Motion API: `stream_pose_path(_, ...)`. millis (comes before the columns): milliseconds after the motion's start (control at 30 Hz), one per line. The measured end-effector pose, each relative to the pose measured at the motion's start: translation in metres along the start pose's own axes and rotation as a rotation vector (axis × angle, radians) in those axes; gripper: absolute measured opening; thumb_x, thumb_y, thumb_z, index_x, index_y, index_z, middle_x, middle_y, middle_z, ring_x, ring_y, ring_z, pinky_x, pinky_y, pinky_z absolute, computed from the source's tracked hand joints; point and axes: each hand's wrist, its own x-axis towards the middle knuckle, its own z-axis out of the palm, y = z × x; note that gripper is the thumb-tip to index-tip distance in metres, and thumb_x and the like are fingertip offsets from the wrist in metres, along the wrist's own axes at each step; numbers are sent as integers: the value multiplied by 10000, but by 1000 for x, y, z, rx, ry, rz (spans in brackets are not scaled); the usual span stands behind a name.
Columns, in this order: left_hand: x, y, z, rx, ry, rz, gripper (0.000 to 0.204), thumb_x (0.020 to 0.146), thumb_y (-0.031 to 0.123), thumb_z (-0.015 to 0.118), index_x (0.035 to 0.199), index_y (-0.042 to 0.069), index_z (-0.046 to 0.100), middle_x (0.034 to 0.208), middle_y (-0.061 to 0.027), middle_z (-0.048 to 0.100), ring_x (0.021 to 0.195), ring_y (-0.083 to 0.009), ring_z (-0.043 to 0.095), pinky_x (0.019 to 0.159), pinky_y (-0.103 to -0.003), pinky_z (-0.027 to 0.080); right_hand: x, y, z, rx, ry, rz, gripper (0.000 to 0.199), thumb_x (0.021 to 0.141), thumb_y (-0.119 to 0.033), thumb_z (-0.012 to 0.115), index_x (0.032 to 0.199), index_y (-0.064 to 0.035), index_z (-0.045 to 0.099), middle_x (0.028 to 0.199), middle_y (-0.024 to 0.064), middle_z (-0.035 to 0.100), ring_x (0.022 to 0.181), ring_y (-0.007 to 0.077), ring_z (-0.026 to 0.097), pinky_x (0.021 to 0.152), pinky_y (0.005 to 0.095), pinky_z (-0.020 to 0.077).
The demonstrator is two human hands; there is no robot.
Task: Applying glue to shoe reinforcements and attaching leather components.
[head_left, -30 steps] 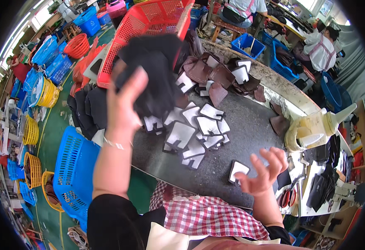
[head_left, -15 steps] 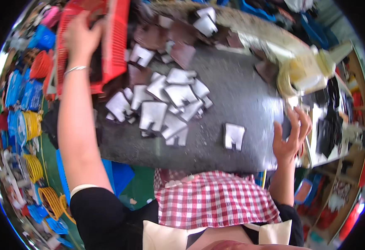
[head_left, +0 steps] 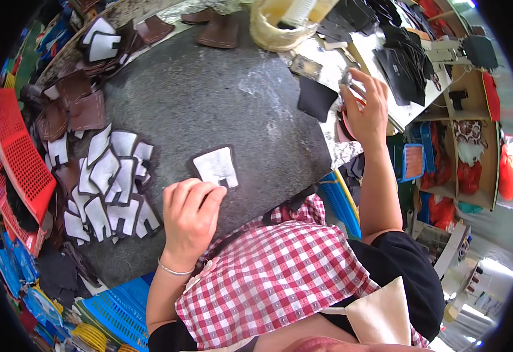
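A white-faced, dark-edged notched leather piece (head_left: 212, 166) lies flat on the dark worktop (head_left: 209, 94). My left hand (head_left: 192, 214) is at its near edge, fingers curled together and thumb by the notch, gripping that edge. My right hand (head_left: 367, 108) is over the cluttered right side, thumb and fingers pinched around a small grey, metallic-looking thing (head_left: 347, 76) whose kind I cannot make out. Red handles (head_left: 345, 122) show just beneath this hand. A pile of similar white notched pieces (head_left: 107, 176) lies left of my left hand.
Brown stitched leather pieces (head_left: 86, 108) lie beyond the pile, beside a red perforated basket (head_left: 25, 149) at the left. A yellowish tub (head_left: 274, 35) holding a pale handled tool stands at the back. A black patch (head_left: 317, 100) lies near the worktop's right edge.
My view has swung to the right. My left hand has come from the red basket to the single white piece. My right hand, open before, has closed around a small grey thing.
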Motion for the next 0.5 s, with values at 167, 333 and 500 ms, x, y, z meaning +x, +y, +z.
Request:
stream_pose_path(167, -5, 1, -1, 20, -11, 41, 302, 713, 12, 793, 989, 80, 690, 930, -29, 669, 888, -243, 638, 813, -414, 450, -6, 3, 16, 80, -241, 98, 350, 830, -218, 778, 1140, -74, 702, 1070, 96, 715, 1087, 310, 591, 966, 435, 451)
stream_pose_path(333, -5, 8, -4, 6, -18, -36, 398, 703, 142, 860, 1034, 99, 642, 996, -43, 632, 927, -246, 615, 831, -421, 439, -3, 3, 25, 6, -258, 41, 277, 809, -199, 781, 1057, -98, 711, 954, 63, 703, 1003, 291, 592, 919, 428, 430)
stream_pose_path(500, -13, 2, -13, -26, 160, -63, 558, 680, 152, 923, 1145, 71, 626, 1137, -132, 586, 1010, -282, 584, 816, -399, 494, -1, -37, 3, 251, 86, -158, 75, 897, -44, 690, 970, -48, 674, 883, 66, 675, 863, 244, 649, 726, 377, 515)
